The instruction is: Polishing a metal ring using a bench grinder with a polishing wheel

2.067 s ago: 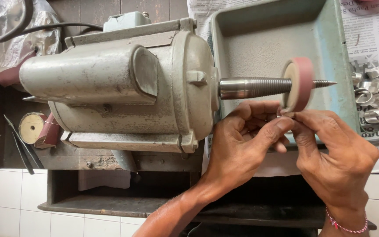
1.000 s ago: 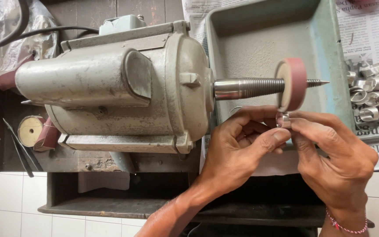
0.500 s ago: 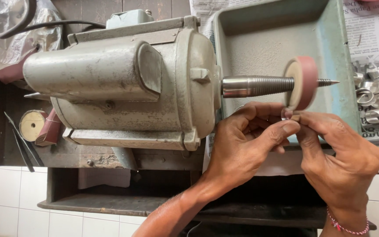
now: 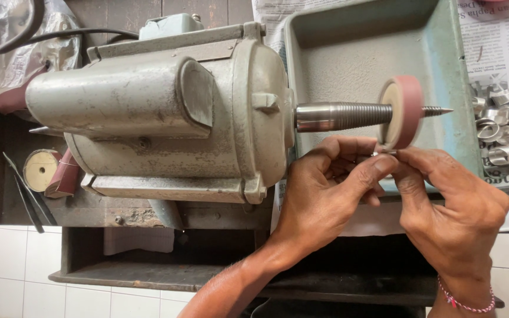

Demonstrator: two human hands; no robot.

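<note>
A grey motor (image 4: 160,112) drives a tapered threaded spindle (image 4: 343,116) carrying a pink polishing wheel (image 4: 403,112). My left hand (image 4: 328,188) and my right hand (image 4: 452,206) meet just under the wheel. Between their fingertips they pinch a small silver metal piece (image 4: 386,153), pressed against the wheel's lower edge. Fingers hide most of the piece.
A green-grey metal tray (image 4: 443,65) sits behind the wheel. Several shiny metal rings (image 4: 505,126) lie on newspaper (image 4: 502,41) at the right. A small spare wheel (image 4: 40,170) and dark thin tools (image 4: 25,194) lie at the left, near crumpled plastic (image 4: 1,41) and a black cable (image 4: 60,35).
Both hands stay pinched on the small piece below the wheel, with only small shifts. The camera view moves slightly.
</note>
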